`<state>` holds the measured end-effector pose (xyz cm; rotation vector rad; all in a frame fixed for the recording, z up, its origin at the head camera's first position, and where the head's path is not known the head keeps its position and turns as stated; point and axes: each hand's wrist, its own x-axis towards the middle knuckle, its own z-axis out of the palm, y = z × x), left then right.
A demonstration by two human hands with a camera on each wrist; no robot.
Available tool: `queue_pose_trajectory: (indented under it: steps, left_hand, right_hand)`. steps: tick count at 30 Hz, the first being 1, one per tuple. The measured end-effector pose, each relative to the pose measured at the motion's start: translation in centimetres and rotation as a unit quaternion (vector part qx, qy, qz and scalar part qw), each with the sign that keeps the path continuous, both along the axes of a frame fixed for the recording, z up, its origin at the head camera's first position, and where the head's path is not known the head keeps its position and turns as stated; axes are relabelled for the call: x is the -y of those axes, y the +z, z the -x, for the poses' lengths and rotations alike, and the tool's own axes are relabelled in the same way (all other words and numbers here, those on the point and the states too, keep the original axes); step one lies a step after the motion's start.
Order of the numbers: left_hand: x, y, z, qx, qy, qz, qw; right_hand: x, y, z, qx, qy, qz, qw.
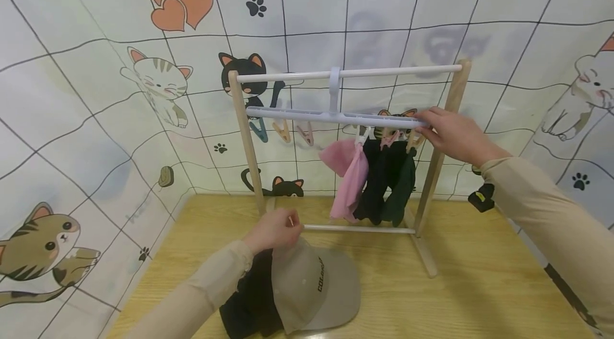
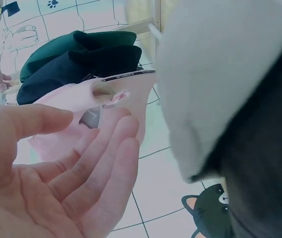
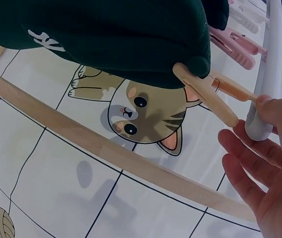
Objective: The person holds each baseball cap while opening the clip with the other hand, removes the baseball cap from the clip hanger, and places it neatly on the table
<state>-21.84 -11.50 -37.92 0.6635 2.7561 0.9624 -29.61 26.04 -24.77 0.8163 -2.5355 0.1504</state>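
Observation:
My right hand (image 1: 453, 134) pinches the right end of a pale lilac clip hanger (image 1: 288, 114), thumb on the bar. The hanger hooks over the top rail of a small rack. From its right half hang a pink cap (image 1: 349, 179), a dark navy cap (image 2: 81, 69) and a dark green cap (image 3: 116, 44), held by clips. An orange clip (image 3: 205, 94) grips the green cap near my right fingers. My left hand (image 1: 275, 229), relaxed with nothing in it, is just above a beige cap (image 1: 307, 285) on the table. Black caps or cloth (image 1: 254, 296) lie beside it.
A wooden rack (image 1: 244, 142) with white rails stands on the wood-grain table (image 1: 479, 264). Blue, orange and pink clips (image 1: 305, 134) hang from the hanger's left half. A cat-patterned sheet (image 1: 307, 8) rises behind. A small black item (image 1: 481, 198) is at the table's back right.

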Motion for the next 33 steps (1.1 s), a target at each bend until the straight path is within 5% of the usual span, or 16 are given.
queue_pose_trajectory:
  steps: [10, 19, 27, 33]
  left_hand:
    - [-2.3, 0.9, 2.0, -0.001, -0.015, 0.005, 0.9999]
    - [-4.3, 2.2, 4.1, -0.045, -0.008, 0.020, 0.9988]
    - [-6.4, 3.3, 6.2, -0.011, 0.002, 0.031, 0.9994]
    - [-8.0, 3.6, 7.2, -0.008, -0.021, 0.003, 0.9997]
  right_hand:
    - [0.1, -0.1, 0.2, -0.001, 0.000, -0.005, 1.000]
    - [0.2, -0.6, 0.5, -0.011, 0.024, 0.003, 1.000]
    - [0.3, -0.7, 0.7, -0.005, 0.023, 0.004, 1.000]
    - [0.4, -0.7, 0.6, 0.000, 0.016, -0.002, 1.000]
